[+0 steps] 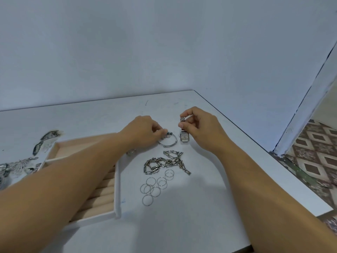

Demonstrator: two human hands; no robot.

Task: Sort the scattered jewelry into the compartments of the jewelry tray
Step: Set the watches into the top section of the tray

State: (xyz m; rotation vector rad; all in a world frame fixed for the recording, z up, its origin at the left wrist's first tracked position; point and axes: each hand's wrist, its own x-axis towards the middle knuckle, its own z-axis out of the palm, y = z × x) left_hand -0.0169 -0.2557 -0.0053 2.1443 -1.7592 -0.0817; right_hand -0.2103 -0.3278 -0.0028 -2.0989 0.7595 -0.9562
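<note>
head cam | looks forward and down (wide-angle) | close over table [209, 207] | single view

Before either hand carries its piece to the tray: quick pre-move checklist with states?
1. Right hand has the watch by its band: ok, strap pinched, case hanging just above or at the table.
2. Left hand has the bangle: cannot tell, fingertips at its rim and it lies on the table.
3. Jewelry tray within reach: ok, under the left forearm.
4. Open compartment free: cannot tell, forearm hides most of it.
5. Chain bracelet and thin rings clear of both hands: ok, lying apart nearer the person.
</note>
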